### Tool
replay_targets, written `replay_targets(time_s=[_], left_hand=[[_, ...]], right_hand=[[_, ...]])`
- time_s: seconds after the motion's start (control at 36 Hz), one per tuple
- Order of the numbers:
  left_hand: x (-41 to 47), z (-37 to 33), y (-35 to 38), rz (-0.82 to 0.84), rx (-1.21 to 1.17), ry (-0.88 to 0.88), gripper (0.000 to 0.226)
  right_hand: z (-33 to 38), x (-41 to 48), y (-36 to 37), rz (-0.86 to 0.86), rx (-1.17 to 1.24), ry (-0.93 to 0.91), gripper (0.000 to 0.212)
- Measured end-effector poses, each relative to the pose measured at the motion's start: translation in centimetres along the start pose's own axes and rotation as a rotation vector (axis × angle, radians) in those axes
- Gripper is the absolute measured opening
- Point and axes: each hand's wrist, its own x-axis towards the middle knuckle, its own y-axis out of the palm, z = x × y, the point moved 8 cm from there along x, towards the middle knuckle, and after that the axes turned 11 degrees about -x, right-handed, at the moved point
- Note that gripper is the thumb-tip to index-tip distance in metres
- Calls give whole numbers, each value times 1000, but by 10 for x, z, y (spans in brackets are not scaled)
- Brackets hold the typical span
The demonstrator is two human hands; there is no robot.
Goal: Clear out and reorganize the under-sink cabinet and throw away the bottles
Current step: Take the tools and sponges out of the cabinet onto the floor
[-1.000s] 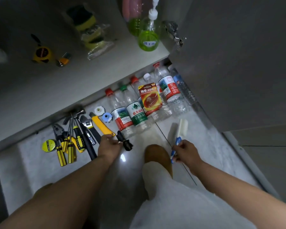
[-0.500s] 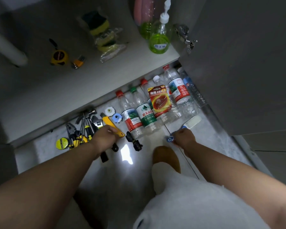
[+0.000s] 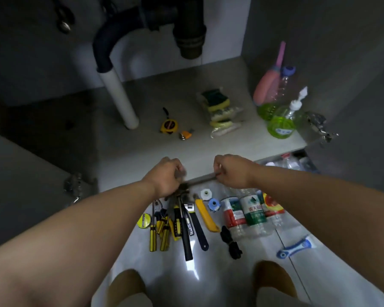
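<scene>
My left hand (image 3: 166,176) and my right hand (image 3: 231,171) hover side by side over the front edge of the cabinet floor (image 3: 142,149), fingers curled, with nothing visible in either. Below them on the tiled floor lie several water bottles (image 3: 251,211) with a red packet (image 3: 272,203) on top. More bottles (image 3: 290,161) show behind my right forearm. Inside the cabinet stand a green pump bottle (image 3: 282,125), a pink brush bottle (image 3: 267,91) and a blue-capped bottle (image 3: 286,78).
The cabinet also holds a sponge pack (image 3: 220,109), a tape measure (image 3: 169,126), an orange padlock (image 3: 185,135) and drain pipes (image 3: 120,94). On the floor lie screwdrivers (image 3: 157,229), a hammer (image 3: 186,235), a wrench (image 3: 195,224), a yellow knife (image 3: 206,216), a black cord (image 3: 231,242) and a blue-white brush (image 3: 295,247).
My left hand let go of the black cord and my right hand let go of the brush; both now lie on the floor. Both hands rose to the cabinet edge and the view tilted up.
</scene>
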Motion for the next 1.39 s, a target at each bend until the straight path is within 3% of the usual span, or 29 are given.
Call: replay_targets(time_s=[0.25,0.44,0.58,0.72,0.83,0.92,1.06,1.14,1.25,1.39], left_hand=[[56,38,-23,1,30,-101,76],[112,47,-45,-137,119,-82,89],[150,54,-60,-162,158,-91,89],[168,54,-56,-94,187,-61,85],[153,47,-56,-212,183,-5,60],[139,43,-53,-286,115,-2,47],[109,50,-34,-334,42,-47,69],[81,56,-18,-277,-76,-80,76],[33,59,-1,-165,-98,-15,64],[-29,53,28,62,172,213,59]], right_hand=[[16,76,0,6,-111,-10,46],[21,125,-1,-135,-122,-49,79],[25,160,-1,-132,-297,-111,85],[29,167,1,-156,-354,-85,75],[34,155,-8,-381,-406,-44,40],[33,145,-4,-381,-335,-15,38],[25,116,7,-319,-130,77,41],[26,92,13,-272,-97,55,37],[37,62,22,-150,0,12,33],[62,29,57,7,27,-60,23]])
